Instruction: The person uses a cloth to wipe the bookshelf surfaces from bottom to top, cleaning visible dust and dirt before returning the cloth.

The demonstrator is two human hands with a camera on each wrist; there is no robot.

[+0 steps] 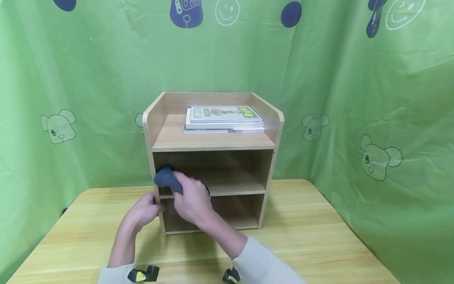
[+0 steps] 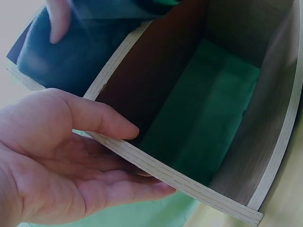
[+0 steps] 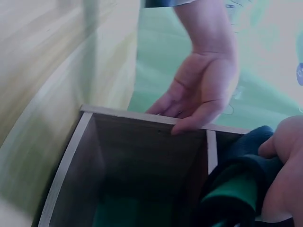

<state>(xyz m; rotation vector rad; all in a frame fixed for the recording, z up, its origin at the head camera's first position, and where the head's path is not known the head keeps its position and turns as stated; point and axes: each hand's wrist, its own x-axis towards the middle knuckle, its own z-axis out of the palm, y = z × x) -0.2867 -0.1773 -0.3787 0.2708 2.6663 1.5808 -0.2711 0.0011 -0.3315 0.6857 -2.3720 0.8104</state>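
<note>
Three wood-grained tiers [image 1: 230, 193], left grip [image 1: 143, 210] pinching side panel [image 2: 199, 189], right grip [image 1: 193, 200] clutching rounded blue item [image 1: 166, 179]

A curtained-off booth, by the look of it — green curtains [image 1: 117, 71] at the back and both sides, cartoon bear heads [image 1: 60, 127] and smiley faces [image 1: 227, 12] all over them! In front, a pale wooden table [image 1: 312, 232], a little shelf unit [image 1: 213, 142] carrying books [image 1: 225, 118] — home or studio, there's no telling.
</note>
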